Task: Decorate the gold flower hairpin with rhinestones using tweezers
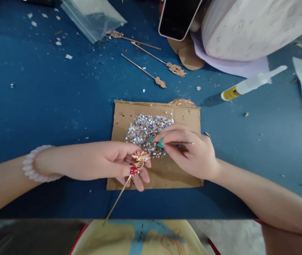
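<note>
My left hand (105, 163), with a white bead bracelet on the wrist, is closed on a gold hairpin (131, 177) whose ornate head sits at my fingertips. Its long stem points down toward the table's near edge. My right hand (190, 152) pinches a thin metal tool (182, 143), tip aimed left into a pile of small shiny rhinestones (147, 132). The stones lie on a brown cardboard piece (182, 113) on the blue table (47, 106). Both hands rest over the cardboard, close together.
Three more gold hairpins (151, 62) lie beyond the cardboard. A glue bottle (251, 84) lies to the right, a clear plastic bag (92, 16) and a phone (177, 17) at the back, beside a pale bag (254, 28). Small scraps dot the table at left.
</note>
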Motion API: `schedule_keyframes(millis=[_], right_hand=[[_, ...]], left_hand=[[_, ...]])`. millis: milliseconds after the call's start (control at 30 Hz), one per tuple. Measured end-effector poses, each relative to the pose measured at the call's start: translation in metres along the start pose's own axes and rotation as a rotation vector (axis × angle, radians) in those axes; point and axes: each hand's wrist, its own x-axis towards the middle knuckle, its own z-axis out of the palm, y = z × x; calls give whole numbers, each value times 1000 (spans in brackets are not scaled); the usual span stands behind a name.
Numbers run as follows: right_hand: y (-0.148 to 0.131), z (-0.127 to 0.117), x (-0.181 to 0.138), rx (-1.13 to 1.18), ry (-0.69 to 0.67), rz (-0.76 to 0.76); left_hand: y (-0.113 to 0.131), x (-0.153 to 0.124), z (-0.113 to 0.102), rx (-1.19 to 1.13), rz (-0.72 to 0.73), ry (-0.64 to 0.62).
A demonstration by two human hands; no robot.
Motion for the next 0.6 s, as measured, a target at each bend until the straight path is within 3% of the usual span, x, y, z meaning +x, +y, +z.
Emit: schedule_keyframes(millis=[600], right_hand=[[-2,-1,0,-22,7,7]], left_hand=[[0,0,1,-2,-3,9]])
